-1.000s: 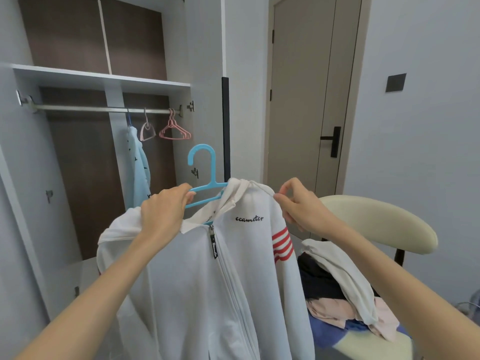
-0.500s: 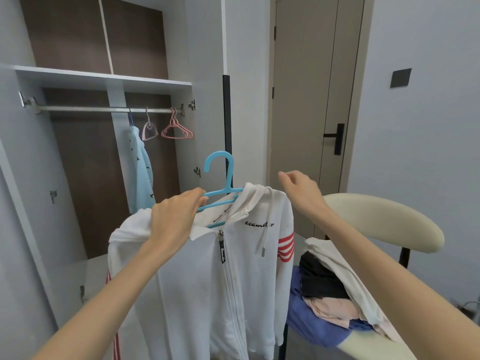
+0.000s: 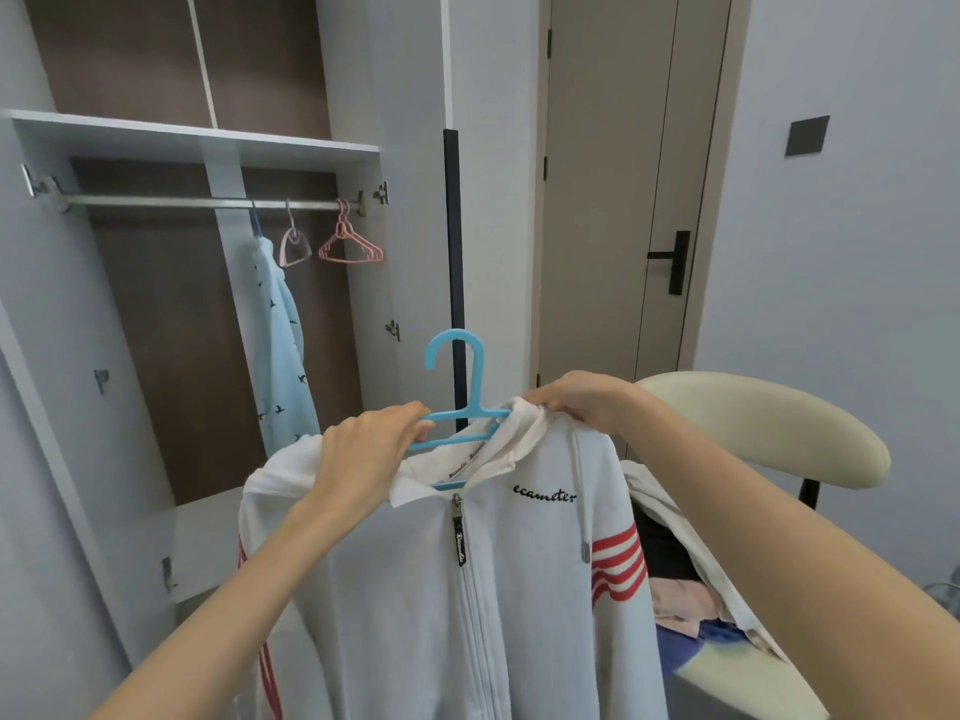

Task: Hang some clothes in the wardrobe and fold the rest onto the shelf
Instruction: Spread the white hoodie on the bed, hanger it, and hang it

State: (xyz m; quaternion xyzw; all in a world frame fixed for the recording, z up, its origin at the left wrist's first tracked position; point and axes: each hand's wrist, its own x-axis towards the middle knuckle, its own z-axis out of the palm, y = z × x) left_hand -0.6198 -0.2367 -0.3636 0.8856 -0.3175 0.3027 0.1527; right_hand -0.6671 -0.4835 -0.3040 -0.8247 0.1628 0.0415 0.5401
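A white zip hoodie (image 3: 493,579) with red sleeve stripes hangs in front of me on a blue plastic hanger (image 3: 462,392). My left hand (image 3: 371,449) grips the hanger's left arm together with the hoodie's left shoulder. At the right shoulder, by the hood, my right hand (image 3: 584,402) pinches the fabric. The open wardrobe has a metal rail (image 3: 171,201) under a white shelf (image 3: 197,140). On the rail hang a light blue garment (image 3: 280,345) and empty pink hangers (image 3: 350,246).
A cream chair (image 3: 769,428) at the right carries a pile of clothes (image 3: 691,589) in white, black, pink and blue. Behind it is a closed beige door (image 3: 623,189) with a black handle. The wardrobe's open door edge (image 3: 454,241) stands between rail and door.
My right hand let go of the hood, lifted, then came back down and took hold of the right shoulder fabric. The hoodie and hanger shifted a little right and up.
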